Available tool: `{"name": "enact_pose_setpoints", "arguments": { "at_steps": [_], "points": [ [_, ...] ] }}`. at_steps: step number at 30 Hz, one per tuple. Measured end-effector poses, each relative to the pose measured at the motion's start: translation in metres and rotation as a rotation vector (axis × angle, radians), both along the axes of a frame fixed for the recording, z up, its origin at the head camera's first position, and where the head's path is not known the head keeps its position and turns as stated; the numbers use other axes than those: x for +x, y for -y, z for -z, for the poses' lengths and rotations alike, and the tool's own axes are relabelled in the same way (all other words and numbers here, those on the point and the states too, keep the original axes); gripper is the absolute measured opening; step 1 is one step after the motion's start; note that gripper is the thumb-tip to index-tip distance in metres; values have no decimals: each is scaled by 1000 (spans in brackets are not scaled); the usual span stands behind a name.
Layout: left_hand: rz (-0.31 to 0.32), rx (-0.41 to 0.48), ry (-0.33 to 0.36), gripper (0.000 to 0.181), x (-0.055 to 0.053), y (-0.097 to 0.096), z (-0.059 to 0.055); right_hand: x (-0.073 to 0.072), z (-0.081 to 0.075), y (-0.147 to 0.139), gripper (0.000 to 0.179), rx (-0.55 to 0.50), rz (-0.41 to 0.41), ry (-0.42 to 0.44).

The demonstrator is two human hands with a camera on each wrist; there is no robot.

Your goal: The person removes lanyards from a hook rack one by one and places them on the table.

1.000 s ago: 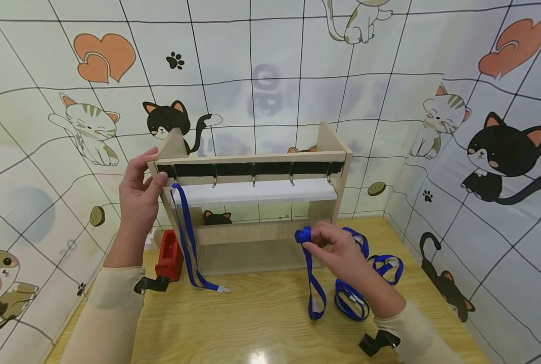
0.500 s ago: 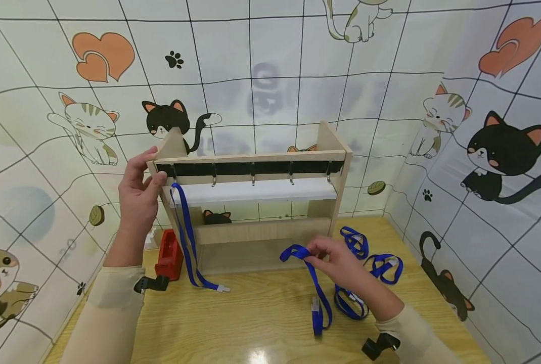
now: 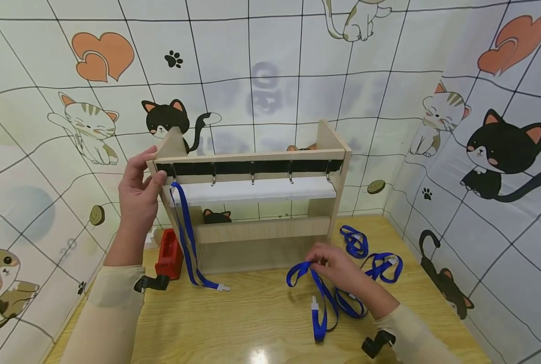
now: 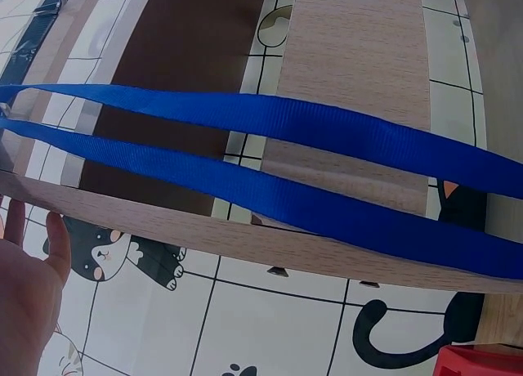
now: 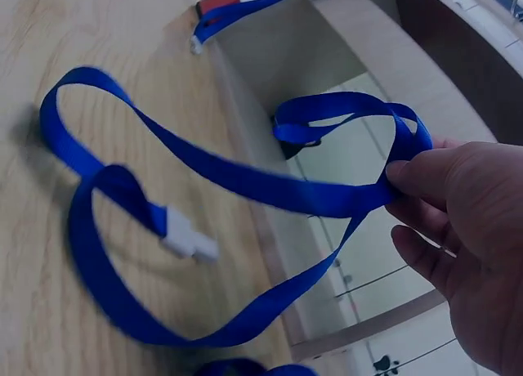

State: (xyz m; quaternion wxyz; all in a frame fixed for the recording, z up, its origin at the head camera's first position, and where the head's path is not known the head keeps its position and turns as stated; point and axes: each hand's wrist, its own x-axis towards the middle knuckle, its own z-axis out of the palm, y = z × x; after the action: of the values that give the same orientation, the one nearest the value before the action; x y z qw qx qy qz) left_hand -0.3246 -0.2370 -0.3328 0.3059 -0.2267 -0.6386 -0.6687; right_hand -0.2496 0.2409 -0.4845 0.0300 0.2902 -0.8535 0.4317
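My left hand [image 3: 138, 194] grips the upper left corner of a small wooden rack [image 3: 261, 232], thumb on the front and fingers round the side. From the leftmost hook of the rack's black strip [image 3: 234, 167] hangs a blue lanyard [image 3: 187, 232], its white clip resting on the table. In my right hand [image 3: 336, 265], thumb and fingertips pinch a second blue lanyard [image 5: 278, 188] in front of the rack's lower right. One loop of it sticks out to the left; the rest droops to the table, where its white plastic clip [image 5: 188, 235] shows.
Several coiled blue lanyards [image 3: 384, 267] lie on the wooden table [image 3: 234, 328] to the right, partly behind my right forearm. A red holder [image 3: 169, 254] stands left of the rack. Hooks [image 3: 253, 177] line the black strip. A cat-print wall covering [image 3: 279, 50] surrounds the table.
My right hand has moved down, and the bunched lanyard it holds has loosened, with its lower end spreading onto the table. My left hand stays on the rack.
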Motion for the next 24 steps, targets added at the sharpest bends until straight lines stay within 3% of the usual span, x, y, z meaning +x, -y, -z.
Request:
{"name": "enact_pose_setpoints", "arguments": {
  "at_steps": [16, 24],
  "points": [
    [-3, 5, 6, 42, -1, 0, 0, -13, 44, -8, 20, 105, 10, 79],
    [5, 16, -8, 42, -1, -1, 0, -19, 63, -12, 19, 189, -3, 25]
  ]
}}
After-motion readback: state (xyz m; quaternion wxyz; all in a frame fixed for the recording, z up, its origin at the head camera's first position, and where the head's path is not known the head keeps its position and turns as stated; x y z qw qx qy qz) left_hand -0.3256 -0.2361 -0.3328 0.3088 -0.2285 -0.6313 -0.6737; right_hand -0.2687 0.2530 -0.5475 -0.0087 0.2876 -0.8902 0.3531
